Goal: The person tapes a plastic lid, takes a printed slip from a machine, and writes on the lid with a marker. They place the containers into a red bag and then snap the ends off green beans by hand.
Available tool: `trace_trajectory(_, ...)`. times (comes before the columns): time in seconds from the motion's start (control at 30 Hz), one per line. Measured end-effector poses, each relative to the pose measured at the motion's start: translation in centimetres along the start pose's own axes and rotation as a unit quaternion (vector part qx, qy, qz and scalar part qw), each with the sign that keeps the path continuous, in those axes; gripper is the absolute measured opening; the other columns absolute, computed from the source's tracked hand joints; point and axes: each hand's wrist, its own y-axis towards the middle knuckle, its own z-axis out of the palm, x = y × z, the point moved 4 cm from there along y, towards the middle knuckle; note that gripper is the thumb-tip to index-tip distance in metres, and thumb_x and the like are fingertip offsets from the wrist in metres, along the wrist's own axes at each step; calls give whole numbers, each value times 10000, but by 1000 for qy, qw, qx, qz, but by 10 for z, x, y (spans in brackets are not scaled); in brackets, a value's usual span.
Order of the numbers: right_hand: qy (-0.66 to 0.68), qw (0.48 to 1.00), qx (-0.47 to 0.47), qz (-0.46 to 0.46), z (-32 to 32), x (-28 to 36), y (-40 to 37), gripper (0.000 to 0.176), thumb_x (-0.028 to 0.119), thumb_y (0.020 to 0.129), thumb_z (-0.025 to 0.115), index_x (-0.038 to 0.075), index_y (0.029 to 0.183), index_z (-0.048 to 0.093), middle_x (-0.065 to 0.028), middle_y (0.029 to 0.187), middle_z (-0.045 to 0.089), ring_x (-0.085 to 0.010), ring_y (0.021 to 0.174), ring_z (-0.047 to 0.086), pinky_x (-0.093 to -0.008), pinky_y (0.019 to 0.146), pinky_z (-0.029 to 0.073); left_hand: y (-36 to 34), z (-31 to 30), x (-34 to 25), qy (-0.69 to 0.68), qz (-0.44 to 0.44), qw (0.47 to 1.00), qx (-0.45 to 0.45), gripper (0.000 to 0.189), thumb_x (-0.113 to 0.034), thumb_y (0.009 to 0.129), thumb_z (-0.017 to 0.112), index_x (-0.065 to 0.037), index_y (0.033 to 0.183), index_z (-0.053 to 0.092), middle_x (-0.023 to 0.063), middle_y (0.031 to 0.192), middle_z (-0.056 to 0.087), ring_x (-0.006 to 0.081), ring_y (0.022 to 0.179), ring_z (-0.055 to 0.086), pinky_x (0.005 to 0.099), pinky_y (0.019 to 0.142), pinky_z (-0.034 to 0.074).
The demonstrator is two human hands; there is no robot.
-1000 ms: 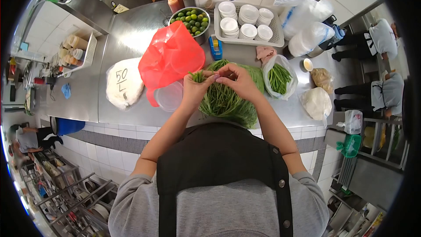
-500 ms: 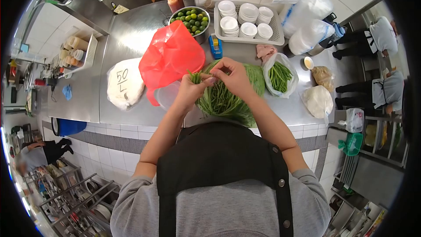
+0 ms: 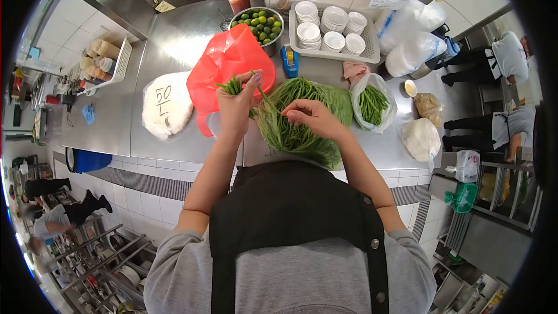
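Observation:
A bunch of green beans (image 3: 231,86) is in my left hand (image 3: 237,104), its fingers closed around it, in front of the red plastic bag (image 3: 229,61). My right hand (image 3: 314,118) is over the large clear bag of green beans (image 3: 302,90), with thumb and fingertips pinched together; what they hold, if anything, is too small to make out. To the right of that pile, a smaller white bag (image 3: 388,104) holds trimmed-looking green beans. Part of a clear container shows behind my left wrist.
A bowl of limes (image 3: 268,14), a blue tape dispenser (image 3: 289,61) and a crate of white cups (image 3: 372,52) stand at the back. A white bag marked 50 (image 3: 165,107) lies left. Bags of food (image 3: 419,138) are at right. Other people (image 3: 510,58) stand farther off.
My hands have moved apart. The left has gone up and left with the beans, and the right has moved down, away from it.

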Motion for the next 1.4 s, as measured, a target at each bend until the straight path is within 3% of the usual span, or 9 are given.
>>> trace_trajectory(0.2,40,997,-37,-48,10,18,4,149,134,982,634,-3,988,691,-21,835,671,-85,755,591,-254,719,493,-8,12,-9,-49,25,998,-42,216,-142,958,715,27,1092,728,-41,703,583,1,501,343,212,459,279)
trace_trajectory(0.43,285,923,-213,-147,-39,49,-2,145,86,989,609,-1,940,713,-44,865,710,-100,760,613,-259,707,500,-10,-7,12,-137,4,988,-71,233,-193,1003,657,14,1094,714,-48,661,503,20,492,327,224,452,259)
trace_trajectory(0.53,-62,985,-154,-53,-58,34,1,197,138,995,605,-9,918,711,-75,827,703,-152,748,630,-307,705,507,-12,-9,20,-175,-97,980,-5,264,-238,1024,621,3,1103,692,-34,672,507,39,501,354,228,457,277)
trace_trajectory(0.63,-320,946,-41,34,-54,9,1,245,199,983,614,-18,911,701,-138,803,695,-272,742,650,-386,733,514,-18,-8,43,-211,-217,949,91,278,-300,1032,602,-25,1034,644,-19,710,534,59,523,403,216,474,314)
trace_trajectory(0.83,-479,869,-118,-28,-66,-31,39,252,239,930,655,-5,903,713,-188,940,681,-400,925,649,-479,797,516,-72,8,79,-61,-367,925,82,279,-320,991,671,-85,914,542,6,748,576,110,580,553,244,488,425)
trace_trajectory(1.03,-601,771,-197,74,-53,-55,72,194,229,831,744,42,884,733,-177,976,684,-358,978,666,-471,852,541,-85,16,76,-47,-325,905,270,393,-322,1041,576,-114,727,461,35,651,533,148,556,558,256,492,422)
trace_trajectory(1.13,-603,764,-200,112,-53,-58,76,214,244,823,762,37,869,729,-186,964,700,-367,922,682,-466,835,547,-90,19,70,-76,-335,887,308,416,-310,1065,520,-118,709,427,46,657,530,136,535,507,249,486,379)
trace_trajectory(1.23,-389,888,-184,164,-69,-65,77,247,251,836,777,14,854,708,-140,894,718,-294,819,705,-403,780,556,-82,15,68,-143,-341,897,242,355,-280,1054,538,-86,759,502,40,662,528,109,513,443,240,479,333)
trace_trajectory(1.4,-51,979,-193,-33,-70,-34,48,140,134,898,748,21,929,670,-17,837,693,-98,764,642,-259,703,510,-39,15,53,-43,-198,971,124,266,-230,1014,611,-7,1125,707,-9,740,595,52,539,413,218,491,284)
